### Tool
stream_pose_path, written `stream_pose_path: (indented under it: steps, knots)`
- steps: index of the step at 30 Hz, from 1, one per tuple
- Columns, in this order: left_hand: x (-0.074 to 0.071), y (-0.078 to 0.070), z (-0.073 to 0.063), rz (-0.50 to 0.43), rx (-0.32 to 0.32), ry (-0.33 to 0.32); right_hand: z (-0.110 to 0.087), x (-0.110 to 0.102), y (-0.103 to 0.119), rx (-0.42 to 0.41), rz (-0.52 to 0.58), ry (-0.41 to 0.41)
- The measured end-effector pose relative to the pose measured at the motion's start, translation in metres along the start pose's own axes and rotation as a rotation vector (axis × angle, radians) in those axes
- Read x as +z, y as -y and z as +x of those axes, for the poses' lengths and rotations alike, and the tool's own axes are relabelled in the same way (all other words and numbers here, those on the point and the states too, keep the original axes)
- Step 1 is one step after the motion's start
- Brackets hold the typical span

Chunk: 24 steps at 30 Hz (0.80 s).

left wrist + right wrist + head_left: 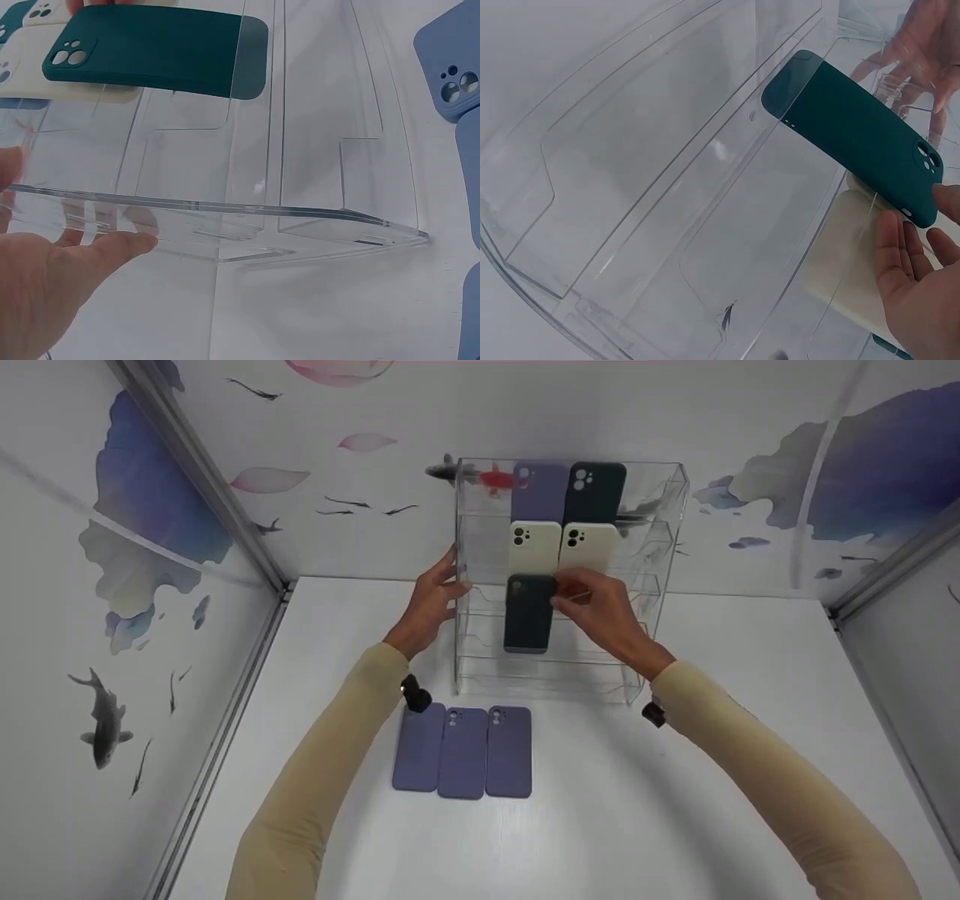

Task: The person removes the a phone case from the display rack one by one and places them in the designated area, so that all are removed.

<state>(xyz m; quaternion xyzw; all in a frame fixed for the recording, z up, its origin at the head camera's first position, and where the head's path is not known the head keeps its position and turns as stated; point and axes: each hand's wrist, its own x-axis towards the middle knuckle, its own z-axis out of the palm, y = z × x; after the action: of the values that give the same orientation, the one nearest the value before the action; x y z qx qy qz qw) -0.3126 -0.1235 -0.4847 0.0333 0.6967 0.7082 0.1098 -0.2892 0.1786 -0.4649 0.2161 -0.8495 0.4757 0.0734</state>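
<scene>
A clear acrylic display rack stands upright on the white table. My right hand pinches the upper right edge of a dark green phone case, which has two large camera holes. The lower end of this case shows through a clear front lip in the left wrist view. My left hand holds the rack's left side, with the thumb over the front edge and fingers along the outside. Just above the held case are two cream phone cases. On the top tier, a purple phone case leans beside another dark green phone case.
Three purple phone cases lie side by side on the table, in front of the rack's left part. A printed white wall rises close behind the rack. Metal-edged side panels bound the table.
</scene>
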Motion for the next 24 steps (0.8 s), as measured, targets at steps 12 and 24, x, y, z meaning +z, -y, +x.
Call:
stream_pose_path:
  steps: [12,24]
  knots:
    - [0.000,-0.001,-0.003,-0.041,-0.014,-0.003,0.003,0.015,0.000,0.004,-0.018,-0.061]
    - [0.001,0.000,-0.002,-0.037,0.003,0.002,-0.003,0.006,0.002,-0.005,0.036,-0.131]
